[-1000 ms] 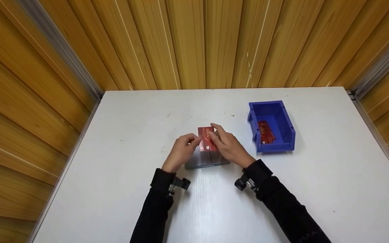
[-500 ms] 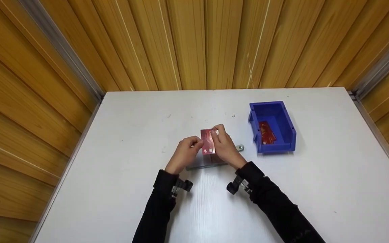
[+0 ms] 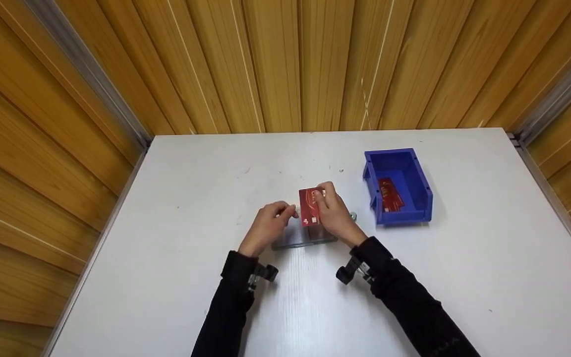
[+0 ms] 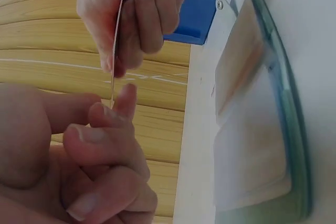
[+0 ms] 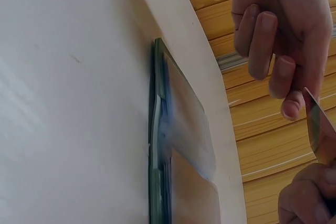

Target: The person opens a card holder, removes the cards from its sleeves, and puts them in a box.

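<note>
My right hand pinches a red card, held upright above a clear card holder with a greenish edge. My left hand is at the card's left edge with curled fingers. Seen from the left wrist, the card is edge-on and its lower end reaches the left fingertips. Whether they grip it I cannot tell. The card holder lies on the table below both hands, showing see-through pockets. A snap tab sticks out past the right hand.
A blue bin stands at the right rear of the white table, with red cards lying in it. Wood-patterned walls rise behind the table and at both sides.
The red card has shifted slightly right with the right hand and tilted, so its glare is gone. The left fingers, overlapping the card's edge before, now sit just beside it in the head view.
</note>
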Demonstrator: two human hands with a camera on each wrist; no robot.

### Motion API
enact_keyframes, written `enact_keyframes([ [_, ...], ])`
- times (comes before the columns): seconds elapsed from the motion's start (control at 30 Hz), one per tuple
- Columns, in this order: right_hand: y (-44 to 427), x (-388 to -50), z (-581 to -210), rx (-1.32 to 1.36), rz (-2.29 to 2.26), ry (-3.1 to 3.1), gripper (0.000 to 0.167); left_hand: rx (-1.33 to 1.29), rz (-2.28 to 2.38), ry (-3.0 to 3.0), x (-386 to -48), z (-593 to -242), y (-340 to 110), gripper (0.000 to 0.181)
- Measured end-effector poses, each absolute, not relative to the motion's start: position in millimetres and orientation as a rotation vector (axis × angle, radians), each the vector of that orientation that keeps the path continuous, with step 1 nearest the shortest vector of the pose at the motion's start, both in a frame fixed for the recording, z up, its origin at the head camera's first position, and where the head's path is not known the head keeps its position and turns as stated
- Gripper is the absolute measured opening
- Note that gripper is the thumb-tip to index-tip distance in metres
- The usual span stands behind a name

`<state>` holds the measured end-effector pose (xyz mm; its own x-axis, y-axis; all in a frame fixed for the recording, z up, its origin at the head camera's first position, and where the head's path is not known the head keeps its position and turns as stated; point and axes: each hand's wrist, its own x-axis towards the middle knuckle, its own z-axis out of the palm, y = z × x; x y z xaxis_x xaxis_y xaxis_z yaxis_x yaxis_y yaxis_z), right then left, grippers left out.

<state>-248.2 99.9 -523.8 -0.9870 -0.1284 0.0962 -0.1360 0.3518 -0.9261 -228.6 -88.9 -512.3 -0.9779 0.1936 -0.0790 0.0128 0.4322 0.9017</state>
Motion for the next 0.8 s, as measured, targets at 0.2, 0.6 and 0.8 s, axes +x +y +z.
enact_keyframes([
  [0.2, 116, -251, -517, 0.232, 1.72, -2.558, 0.01, 0.118, 1.557, 2.53, -227, -518, -99, 0.028],
  [0.6, 176, -265, -496, 0.058, 1.682, -2.503, 0.022, 0.05, 1.166, 2.872, -225, -539, -110, 0.016],
  [0.8, 219, -270, -484, -0.036, 1.678, -2.494, 0.032, 0.113, 1.019, 2.971, -221, -548, -110, 0.01],
])
